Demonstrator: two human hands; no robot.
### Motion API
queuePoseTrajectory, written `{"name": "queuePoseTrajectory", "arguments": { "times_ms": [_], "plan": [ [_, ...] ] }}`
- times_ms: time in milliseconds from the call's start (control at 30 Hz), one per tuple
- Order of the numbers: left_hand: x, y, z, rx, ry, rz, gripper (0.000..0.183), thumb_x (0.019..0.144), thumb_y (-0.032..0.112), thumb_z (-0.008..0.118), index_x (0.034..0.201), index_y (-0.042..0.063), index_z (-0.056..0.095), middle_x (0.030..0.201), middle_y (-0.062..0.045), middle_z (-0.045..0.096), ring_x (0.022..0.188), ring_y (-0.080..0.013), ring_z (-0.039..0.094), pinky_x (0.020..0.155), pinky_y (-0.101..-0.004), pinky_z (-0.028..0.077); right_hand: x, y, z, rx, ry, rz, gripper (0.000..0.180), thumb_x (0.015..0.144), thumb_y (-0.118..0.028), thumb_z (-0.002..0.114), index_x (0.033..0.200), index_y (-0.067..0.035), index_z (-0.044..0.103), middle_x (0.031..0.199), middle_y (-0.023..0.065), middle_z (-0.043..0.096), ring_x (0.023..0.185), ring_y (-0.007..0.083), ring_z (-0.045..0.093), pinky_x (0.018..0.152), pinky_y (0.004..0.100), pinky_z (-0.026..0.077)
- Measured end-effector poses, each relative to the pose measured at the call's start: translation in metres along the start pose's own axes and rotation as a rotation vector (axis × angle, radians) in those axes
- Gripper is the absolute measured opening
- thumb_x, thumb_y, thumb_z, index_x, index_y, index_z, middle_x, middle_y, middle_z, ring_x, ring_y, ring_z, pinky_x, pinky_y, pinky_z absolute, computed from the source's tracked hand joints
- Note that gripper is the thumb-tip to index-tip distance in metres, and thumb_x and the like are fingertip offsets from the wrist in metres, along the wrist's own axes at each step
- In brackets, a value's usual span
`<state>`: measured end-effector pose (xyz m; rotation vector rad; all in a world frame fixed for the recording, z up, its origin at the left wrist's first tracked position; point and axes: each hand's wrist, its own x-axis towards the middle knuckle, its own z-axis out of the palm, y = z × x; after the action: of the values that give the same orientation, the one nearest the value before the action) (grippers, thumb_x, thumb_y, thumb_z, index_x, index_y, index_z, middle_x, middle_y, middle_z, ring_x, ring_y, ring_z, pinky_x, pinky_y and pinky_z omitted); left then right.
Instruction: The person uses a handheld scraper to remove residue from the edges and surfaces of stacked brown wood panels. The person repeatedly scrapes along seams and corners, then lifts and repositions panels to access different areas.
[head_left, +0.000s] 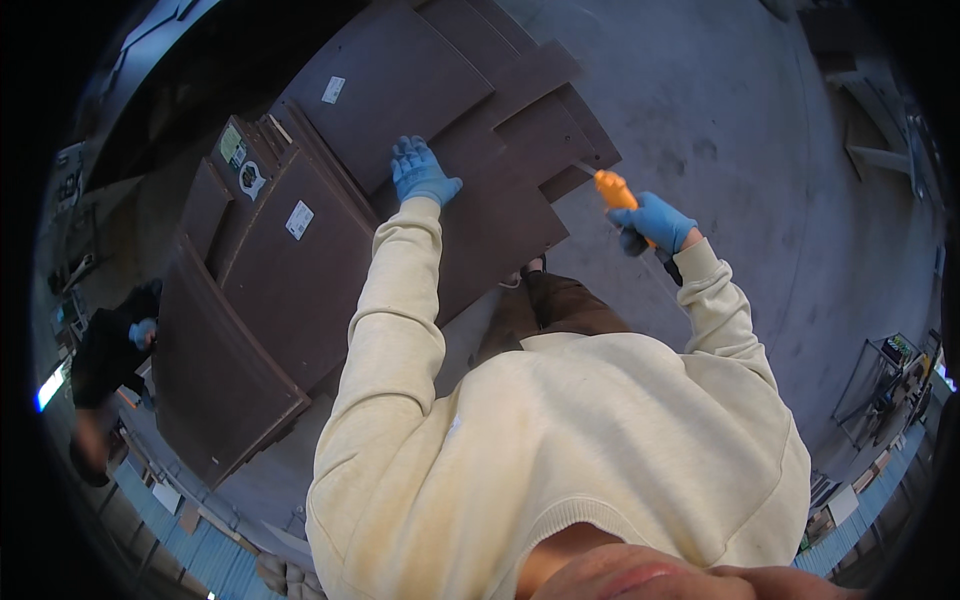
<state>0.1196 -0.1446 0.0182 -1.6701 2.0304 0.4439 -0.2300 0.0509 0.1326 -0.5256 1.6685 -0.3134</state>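
In a blue glove, my left hand (423, 174) lies flat, fingers spread, on a stack of dark brown panels (495, 202). My right hand (651, 223), gloved as well, is closed around an orange-handled tool (616, 190). A thin part of that tool points toward the panel corner with small holes; whether it touches cannot be told. Its exact kind is unclear. A larger panel bearing a white label (334, 90) lies beyond my left hand. Left of my forearm, more brown panels (292, 270) are stacked, one with a label.
A co-worker (112, 352) in dark clothing and blue gloves stands at the far left beside the panels. Grey concrete floor (720, 150) extends on the right. A metal rack (874, 382) holding items stands at the lower right. My legs are close to the panels' near edge.
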Motion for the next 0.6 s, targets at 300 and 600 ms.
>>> {"name": "queuePoseTrajectory", "arguments": {
  "times_ms": [300,600],
  "plan": [
    [0.002,-0.002,0.000,-0.032,0.055,0.015,0.127,0.083,0.051,0.085,0.170,0.001,0.008,0.178,-0.025,0.004,0.165,-0.0422,0.004,0.134,-0.0517,0.010,0.070,-0.120,0.001,-0.388,0.193,-0.214,0.050,0.100,-0.047,0.068,0.107,0.002,0.072,0.075,0.0087,0.074,0.065,0.0198,0.071,0.065,0.0372,0.057],
    [0.004,0.007,-0.004,-0.055,0.052,-0.048,0.126,0.080,0.043,0.089,0.169,-0.001,0.011,0.177,-0.026,0.007,0.164,-0.0448,0.007,0.134,-0.0529,0.010,0.204,-0.293,-0.017,-0.678,0.251,-0.335,0.063,0.096,-0.056,0.068,0.118,0.003,0.072,0.091,0.0131,0.076,0.073,0.0266,0.073,0.070,0.0423,0.058]
  ]
}}
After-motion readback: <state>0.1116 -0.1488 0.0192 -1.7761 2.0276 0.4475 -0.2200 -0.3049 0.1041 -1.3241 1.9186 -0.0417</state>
